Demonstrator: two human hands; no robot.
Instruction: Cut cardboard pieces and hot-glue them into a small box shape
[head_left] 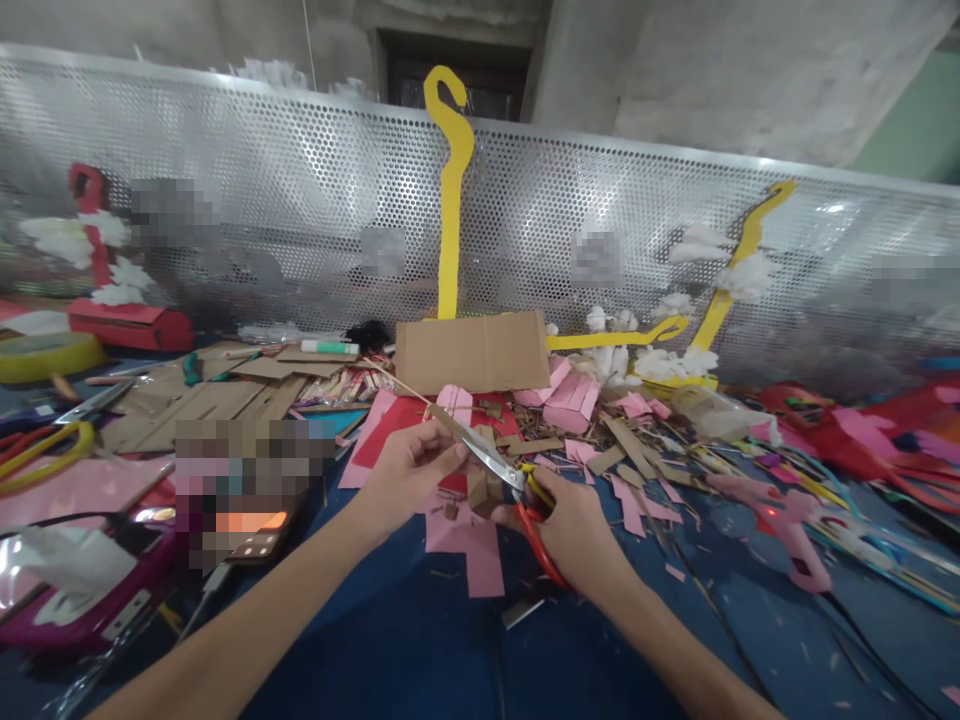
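My left hand (409, 472) is closed in a pinch on a thin strip of brown cardboard (439, 412) that runs up and left from my fingers. My right hand (574, 525) grips red and yellow handled scissors (499, 470). Their metal blades point up and left toward my left fingers and lie along the strip. A small folded cardboard piece (484, 490) sits just under the blades, between the two hands. Both forearms reach in from the bottom over a blue table cover (420, 640).
A pink paper piece (472, 550) lies under the hands. A cardboard sheet (472, 352) leans on the perforated metal screen (300, 200) with tall yellow hook shapes (450, 200). Cardboard scraps, pink boxes (570, 400), a glue stick (330, 347), a tape roll (45, 352) and a glue gun (787, 520) are scattered around.
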